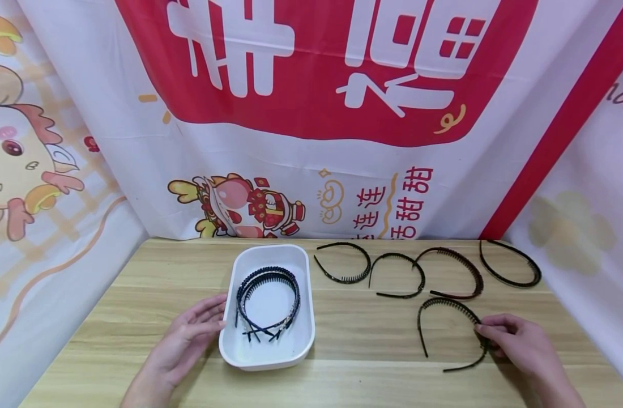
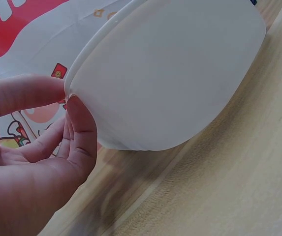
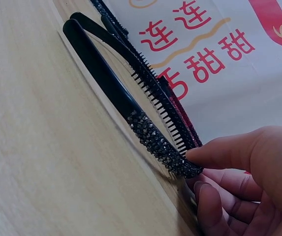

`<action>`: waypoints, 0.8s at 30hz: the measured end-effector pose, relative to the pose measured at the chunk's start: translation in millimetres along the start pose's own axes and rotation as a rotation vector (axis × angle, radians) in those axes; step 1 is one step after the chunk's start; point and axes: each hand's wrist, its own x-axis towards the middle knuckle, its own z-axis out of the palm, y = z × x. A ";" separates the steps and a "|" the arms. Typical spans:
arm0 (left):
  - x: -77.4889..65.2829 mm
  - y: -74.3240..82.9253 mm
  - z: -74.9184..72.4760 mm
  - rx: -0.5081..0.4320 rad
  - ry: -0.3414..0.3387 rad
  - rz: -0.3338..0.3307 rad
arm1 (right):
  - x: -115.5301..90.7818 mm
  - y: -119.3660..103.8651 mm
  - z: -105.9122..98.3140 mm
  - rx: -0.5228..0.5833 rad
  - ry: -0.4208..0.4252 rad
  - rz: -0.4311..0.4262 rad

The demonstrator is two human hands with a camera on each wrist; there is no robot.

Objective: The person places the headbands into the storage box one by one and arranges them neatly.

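In the head view, my right hand (image 1: 515, 340) pinches a black toothed headband (image 1: 451, 302) between thumb and fingers at its right side. The right wrist view shows dark sparkling stones along this headband (image 3: 150, 140) and a row of comb teeth inside its curve. My left hand (image 1: 186, 337) is at the left side of a white tub (image 1: 268, 361), fingertips right at its rim; up close, thumb and forefinger touch the rim of the tub (image 2: 170, 73). Inside the tub lie black headbands (image 1: 240, 289), overlapping, their ends crossed toward the near side.
Along the back of the wooden table (image 1: 362, 374) lie a black headband (image 1: 368, 263), another black one (image 1: 422, 277), a brownish-red toothed one (image 1: 477, 275) and a smooth dark one (image 1: 536, 275) at far right. A printed red-and-white cloth (image 1: 311, 153) hangs behind.
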 end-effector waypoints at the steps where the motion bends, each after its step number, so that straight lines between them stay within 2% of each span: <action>1: -0.2 0.1 0.0 -0.001 -0.001 0.000 | 0.1 0.1 0.1 0.003 0.001 0.001; 11: -0.6 -0.6 0.0 -0.013 0.006 -0.010 | 0.5 0.4 0.1 0.033 -0.003 0.011; 24: 0.0 1.3 2.0 0.001 0.022 -0.019 | 1.4 0.7 0.4 -0.001 0.002 0.002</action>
